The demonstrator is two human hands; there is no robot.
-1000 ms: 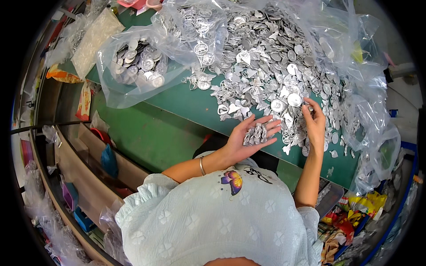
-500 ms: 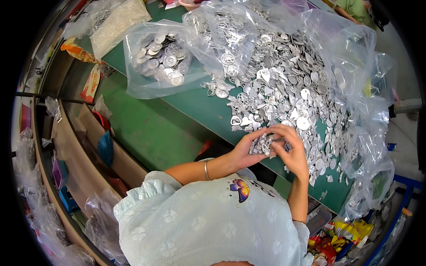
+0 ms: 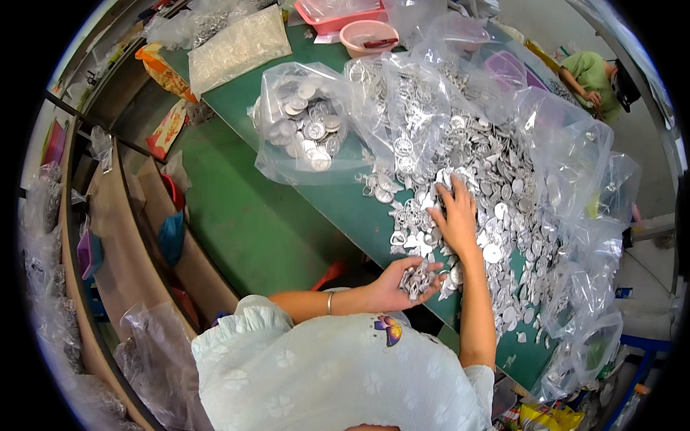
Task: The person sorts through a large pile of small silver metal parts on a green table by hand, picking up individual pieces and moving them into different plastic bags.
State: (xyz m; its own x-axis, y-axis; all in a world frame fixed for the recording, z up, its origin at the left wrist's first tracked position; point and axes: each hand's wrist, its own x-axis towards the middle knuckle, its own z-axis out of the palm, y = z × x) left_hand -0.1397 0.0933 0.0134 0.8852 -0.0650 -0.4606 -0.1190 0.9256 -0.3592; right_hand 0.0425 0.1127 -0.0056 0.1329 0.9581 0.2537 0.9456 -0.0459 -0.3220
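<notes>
Here the person's left hand (image 3: 397, 285) is cupped palm-up just off the near edge of the long green desk (image 3: 251, 215), its fingers curled around a small handful of flat silver metal pieces (image 3: 418, 279); held low and close to the body like that, it works as a little tray, so its grip is closed loosely on those pieces rather than clamped. The right hand (image 3: 454, 215) lies palm-down with fingers spread on the big loose heap of the same silver metal pieces (image 3: 496, 179) spilling out of crumpled clear plastic sheeting (image 3: 575, 172) across the desk; its grip is open, fingertips resting among the pieces, and nothing is pinched in it that I can make out. The 2 hands sit near each other, the left just below and to the left of the right, so a piece has only a short way to travel between heap and palm. A thin bracelet (image 3: 329, 302) circles the left wrist. To the left of the heap lies a separate clear plastic bag holding round silver discs (image 3: 305, 126), kept apart from the loose pile. Further back on the desk stand a pale pink round bowl (image 3: 368, 36) and a red shallow tray (image 3: 338, 14). Another person in a green top (image 3: 593, 75) sits at the far right corner, well apart.
</notes>
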